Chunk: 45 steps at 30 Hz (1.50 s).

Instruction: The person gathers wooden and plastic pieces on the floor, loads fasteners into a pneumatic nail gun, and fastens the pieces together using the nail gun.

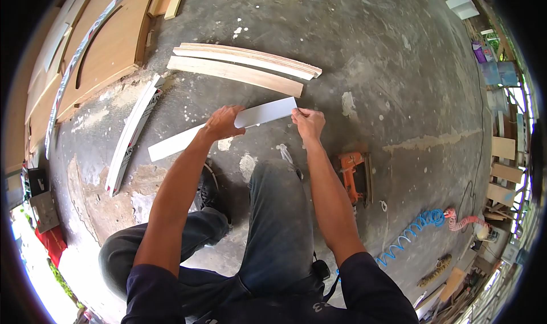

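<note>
A long white strip (265, 112) is held between my two hands above the concrete floor, tilted up toward the right. My left hand (224, 123) wraps over its middle. My right hand (308, 121) pinches its right end between thumb and fingers. Beyond the strip lie a pale wooden strip (236, 76) and a layered, white-faced strip (248, 57), side by side on the floor. To the left rests a bundle of white strips with dark lettering (135, 131).
An orange nail gun (352, 177) lies right of my right forearm. A blue coiled hose (414, 229) runs across the lower right. Wooden panels (108, 45) stand at the upper left. Wood pieces (504, 170) line the right edge. My knees are below my hands.
</note>
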### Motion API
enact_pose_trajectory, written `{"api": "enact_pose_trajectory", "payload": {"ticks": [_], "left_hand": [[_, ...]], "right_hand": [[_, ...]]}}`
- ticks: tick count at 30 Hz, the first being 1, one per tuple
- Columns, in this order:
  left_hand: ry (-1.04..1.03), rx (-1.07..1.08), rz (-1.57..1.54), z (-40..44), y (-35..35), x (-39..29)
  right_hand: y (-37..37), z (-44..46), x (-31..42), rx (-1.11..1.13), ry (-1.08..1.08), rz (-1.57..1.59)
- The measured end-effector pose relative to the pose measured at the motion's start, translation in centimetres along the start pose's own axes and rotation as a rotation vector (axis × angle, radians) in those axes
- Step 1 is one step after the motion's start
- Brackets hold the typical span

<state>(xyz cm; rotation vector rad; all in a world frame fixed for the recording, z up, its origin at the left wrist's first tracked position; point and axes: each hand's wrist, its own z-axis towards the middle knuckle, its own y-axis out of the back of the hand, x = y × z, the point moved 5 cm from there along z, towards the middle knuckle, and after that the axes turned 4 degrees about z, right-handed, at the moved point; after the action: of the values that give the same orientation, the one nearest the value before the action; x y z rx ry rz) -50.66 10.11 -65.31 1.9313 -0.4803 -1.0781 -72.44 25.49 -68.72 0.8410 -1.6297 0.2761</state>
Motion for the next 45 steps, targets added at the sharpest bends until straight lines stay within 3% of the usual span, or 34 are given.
{"api": "enact_pose_trajectory", "payload": {"ticks": [6, 10, 19, 28, 30, 31, 34, 36, 45], "left_hand": [[-0.008, 0.154, 0.078, 2.3, -0.8, -0.3], [-0.008, 0.141, 0.081, 2.4, -1.3, 0.0], [-0.032, 0.196, 0.112, 2.2, -1.1, -0.7], [-0.114, 0.184, 0.104, 1.7, -2.0, -0.3], [-0.114, 0.177, 0.105, 1.6, -2.2, -0.3], [-0.113, 0.177, 0.105, 1.7, -1.9, -0.5], [-0.063, 0.245, 0.121, 1.7, -1.8, -0.8], [-0.036, 0.267, 0.098, 1.7, -1.9, -0.7], [-0.050, 0.218, 0.106, 1.4, -1.8, -0.8]], "right_hand": [[0.0, 0.0, 0.3, 0.031, -0.002, 0.027], [0.2, -0.2, 0.2, 0.032, -0.020, 0.018], [0.2, 0.2, 0.1, -0.017, 0.179, -0.082], [0.1, -0.1, 0.4, 0.014, 0.072, -0.109], [0.3, -0.1, -0.6, -0.014, -0.125, 0.121], [0.4, -0.1, -0.8, -0.013, -0.125, 0.121], [0.1, -0.4, -1.8, 0.027, -0.048, 0.169], [0.1, -1.1, -0.7, -0.057, 0.287, -0.067], [-0.7, -2.0, 0.5, -0.168, 0.320, -0.201]]}}
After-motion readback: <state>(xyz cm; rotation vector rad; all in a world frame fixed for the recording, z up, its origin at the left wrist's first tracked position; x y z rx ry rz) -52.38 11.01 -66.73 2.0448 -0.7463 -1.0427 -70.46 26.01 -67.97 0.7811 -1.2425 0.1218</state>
